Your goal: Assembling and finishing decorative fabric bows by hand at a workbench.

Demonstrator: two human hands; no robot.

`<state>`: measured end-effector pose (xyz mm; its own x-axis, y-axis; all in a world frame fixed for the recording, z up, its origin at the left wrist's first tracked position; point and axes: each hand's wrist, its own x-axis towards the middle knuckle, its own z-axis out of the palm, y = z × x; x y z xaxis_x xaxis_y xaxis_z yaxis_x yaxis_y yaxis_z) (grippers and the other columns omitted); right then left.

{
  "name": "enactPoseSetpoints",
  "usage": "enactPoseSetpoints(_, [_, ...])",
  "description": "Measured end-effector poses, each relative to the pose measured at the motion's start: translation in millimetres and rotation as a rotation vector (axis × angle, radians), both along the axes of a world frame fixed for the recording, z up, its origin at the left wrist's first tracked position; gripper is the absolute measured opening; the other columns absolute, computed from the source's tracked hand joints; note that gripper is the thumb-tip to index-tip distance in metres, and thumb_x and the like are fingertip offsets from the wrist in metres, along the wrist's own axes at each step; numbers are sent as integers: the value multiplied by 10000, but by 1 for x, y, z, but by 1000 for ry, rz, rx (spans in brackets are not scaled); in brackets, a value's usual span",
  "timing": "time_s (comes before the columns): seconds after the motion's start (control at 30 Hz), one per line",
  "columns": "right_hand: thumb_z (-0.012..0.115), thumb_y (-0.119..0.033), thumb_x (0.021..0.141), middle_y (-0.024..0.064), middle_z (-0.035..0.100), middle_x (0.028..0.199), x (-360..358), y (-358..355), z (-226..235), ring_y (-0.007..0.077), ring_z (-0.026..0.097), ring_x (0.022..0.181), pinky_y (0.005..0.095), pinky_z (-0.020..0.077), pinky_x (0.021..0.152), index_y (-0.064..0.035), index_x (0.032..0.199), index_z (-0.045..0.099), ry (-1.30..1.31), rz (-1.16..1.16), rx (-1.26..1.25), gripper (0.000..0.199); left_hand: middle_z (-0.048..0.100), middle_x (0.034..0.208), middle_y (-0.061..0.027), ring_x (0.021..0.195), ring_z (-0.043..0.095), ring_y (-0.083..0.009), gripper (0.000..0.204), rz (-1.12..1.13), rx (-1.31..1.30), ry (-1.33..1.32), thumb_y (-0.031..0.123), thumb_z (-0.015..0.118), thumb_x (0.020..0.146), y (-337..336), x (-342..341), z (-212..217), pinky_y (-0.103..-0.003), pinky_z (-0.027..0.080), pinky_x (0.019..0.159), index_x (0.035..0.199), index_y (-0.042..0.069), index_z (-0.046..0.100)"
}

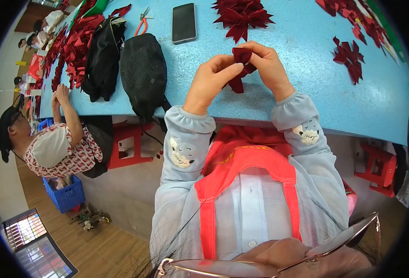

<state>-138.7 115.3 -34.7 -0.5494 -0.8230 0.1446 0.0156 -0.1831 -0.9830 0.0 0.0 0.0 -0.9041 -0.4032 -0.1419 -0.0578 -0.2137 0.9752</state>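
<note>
Head cam: L hand (210,79) & R hand (271,67) meet over near part of blue table (306,55), fingers of both grasping a dk-red ribbon (242,55). L thumb presses its L side; R thumb & index pinch it at R. Ribbon is btwn the hands: one loop up top, a tail lower down; can't tell if tail touches table. Beyond ribbon lies a red bow (242,17); 2nd bow (350,59) lies well off to R. Phone (184,23) is fwd & L, orange-handled pliers (143,17) L of it, mesh pouch (144,65) closer in, L of L hand.
</note>
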Motion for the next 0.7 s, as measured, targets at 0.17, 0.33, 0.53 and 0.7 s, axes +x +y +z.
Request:
enactPoseSetpoints(0.17, [535,-80,895,-6,645,919,7,-9,-10,68,575,819,216,469,727,-33,1044,650,-107,-136,-79,194,643,822,-18,704,558,-75,223,-13,16,-63,138,648,825,2,-5,-5,-215,431,621,987,-14,652])
enactPoseSetpoints(0.33, [537,-69,886,-9,643,913,13,-10,-9,65,572,804,211,463,713,-39,1036,650,-184,-188,-137,190,627,789,-3,677,541,-67,201,-43,91,-71,145,651,822,-3,-8,-11,-210,419,600,952,-9,659])
enactPoseSetpoints(0.53, [549,-49,869,-9,642,891,16,-13,-6,60,567,776,210,466,663,-35,997,650,-183,-221,-161,163,639,808,-17,669,545,-78,200,-53,151,-53,146,638,825,2,-9,-7,-218,429,609,948,-10,668])
enactPoseSetpoints(0.7, [580,-64,852,-26,621,849,16,-10,-6,51,552,750,202,454,652,-45,953,643,-224,-156,-107,120,649,833,-29,692,550,-82,227,-119,75,-88,157,621,841,3,-9,-6,-220,441,626,987,-12,663])
